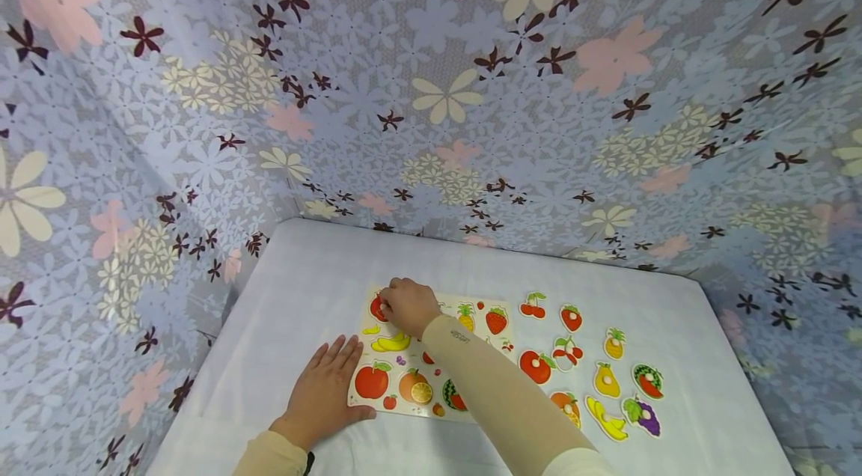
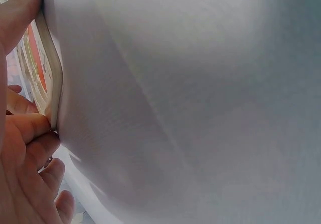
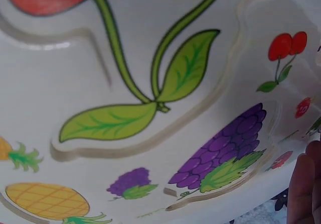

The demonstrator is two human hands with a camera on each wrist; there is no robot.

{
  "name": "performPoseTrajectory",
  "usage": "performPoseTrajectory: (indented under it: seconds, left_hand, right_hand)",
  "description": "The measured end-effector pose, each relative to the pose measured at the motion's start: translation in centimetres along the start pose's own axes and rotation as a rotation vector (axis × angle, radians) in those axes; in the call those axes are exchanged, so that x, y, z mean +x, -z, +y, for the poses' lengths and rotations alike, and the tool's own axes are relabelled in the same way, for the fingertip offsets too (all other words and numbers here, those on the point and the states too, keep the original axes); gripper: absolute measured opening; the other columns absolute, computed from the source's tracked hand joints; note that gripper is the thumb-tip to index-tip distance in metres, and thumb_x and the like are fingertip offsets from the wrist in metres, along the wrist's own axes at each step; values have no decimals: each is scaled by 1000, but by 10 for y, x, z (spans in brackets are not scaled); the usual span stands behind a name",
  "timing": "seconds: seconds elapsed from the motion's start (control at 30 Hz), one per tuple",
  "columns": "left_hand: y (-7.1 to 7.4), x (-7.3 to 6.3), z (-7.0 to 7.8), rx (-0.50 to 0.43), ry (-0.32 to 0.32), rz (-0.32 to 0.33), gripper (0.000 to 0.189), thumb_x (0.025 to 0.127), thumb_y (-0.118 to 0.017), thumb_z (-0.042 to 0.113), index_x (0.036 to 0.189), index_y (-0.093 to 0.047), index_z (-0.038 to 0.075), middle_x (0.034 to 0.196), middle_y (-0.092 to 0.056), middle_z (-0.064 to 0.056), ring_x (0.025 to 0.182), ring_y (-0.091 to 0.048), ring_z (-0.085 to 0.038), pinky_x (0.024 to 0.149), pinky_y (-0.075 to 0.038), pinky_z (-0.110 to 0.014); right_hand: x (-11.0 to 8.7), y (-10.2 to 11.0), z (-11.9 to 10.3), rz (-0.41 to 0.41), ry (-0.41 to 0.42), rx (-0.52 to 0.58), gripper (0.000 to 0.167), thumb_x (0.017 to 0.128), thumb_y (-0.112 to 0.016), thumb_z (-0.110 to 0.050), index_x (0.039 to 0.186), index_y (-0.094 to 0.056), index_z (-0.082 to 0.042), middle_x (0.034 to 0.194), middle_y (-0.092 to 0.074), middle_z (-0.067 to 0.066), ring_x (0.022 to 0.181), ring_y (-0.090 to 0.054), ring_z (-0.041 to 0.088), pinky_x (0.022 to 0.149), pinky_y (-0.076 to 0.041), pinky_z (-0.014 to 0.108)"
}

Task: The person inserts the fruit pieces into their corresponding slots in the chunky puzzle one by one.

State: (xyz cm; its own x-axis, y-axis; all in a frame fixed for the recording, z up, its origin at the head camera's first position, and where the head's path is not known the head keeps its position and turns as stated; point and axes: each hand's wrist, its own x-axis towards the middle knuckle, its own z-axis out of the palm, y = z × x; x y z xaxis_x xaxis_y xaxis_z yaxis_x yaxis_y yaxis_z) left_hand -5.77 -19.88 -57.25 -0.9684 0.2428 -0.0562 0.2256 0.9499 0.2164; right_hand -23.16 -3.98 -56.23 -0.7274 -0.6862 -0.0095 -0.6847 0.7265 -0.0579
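I get soft, fairly even light across the tabletop [image 1: 296, 289], from its far edge to its right edge, while the flowered wall [image 1: 444, 98] stretches towards the outer parts of my head view. My left-wrist feed is greyer, the tabletop blurred and low in contrast. On the right-wrist feed, the board [image 3: 30, 78] looks dim and bowed, with small glints along a cutout [image 3: 50, 45].

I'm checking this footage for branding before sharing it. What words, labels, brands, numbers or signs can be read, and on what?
None can be read with certainty.
Right sleeve: small dark print near the wrist, too small and blurred to read.
Fruit board: no lettering visible.
Loose fruit pieces: no lettering visible.
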Motion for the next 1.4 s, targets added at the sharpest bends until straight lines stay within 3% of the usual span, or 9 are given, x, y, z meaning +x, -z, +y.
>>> performPoseTrajectory:
  seconds: [0.27,0.57,0.77,0.9,1.2,1.4]
  left_hand:
    - [-4,0,-1,23,30,-9,111,70,-71,76,149,-45,2,157,-38,-11,146,-29,-33,119,-20,-50]
    - [-5,-1,-3,3,53,-25,112,71,-71,75,150,-43,2,157,-36,-11,146,-26,-34,119,-18,-52]
    - [-5,-1,-3,8,65,-33,113,69,-72,76,151,-42,3,158,-36,-11,147,-26,-33,119,-17,-52]
    - [-4,-2,-2,-10,63,-41,112,70,-73,73,151,-42,3,157,-36,-12,146,-26,-34,119,-17,-53]
    - [-7,0,0,8,49,-45,113,69,-72,75,151,-42,3,157,-36,-12,146,-28,-34,119,-18,-54]
    - [-5,1,7,2,44,-35,112,69,-74,73,150,-42,3,157,-37,-11,145,-28,-34,118,-19,-54]
  right_hand:
    - [-29,14,14,17,46,99,32,94,-71,-37,121,-70,-21,117,-64,-3,104,-61,13,87,-56,32]
    - [-101,36,66,30,70,232,33,91,-74,-29,121,-70,-16,121,-63,-2,103,-64,15,87,-56,34]
    - [-154,44,113,94,-26,250,34,87,-79,-24,118,-70,-15,115,-64,-2,94,-66,19,75,-57,36]
    - [-184,46,134,93,-118,243,34,86,-80,-24,118,-70,-16,117,-64,1,96,-66,20,75,-58,37]
    - [-238,33,151,39,-320,281,32,85,-81,-28,114,-71,-19,109,-66,-4,92,-64,16,75,-55,33]
    - [-255,18,153,26,-423,249,33,82,-84,-33,112,-73,-23,108,-64,-11,93,-63,10,80,-57,35]
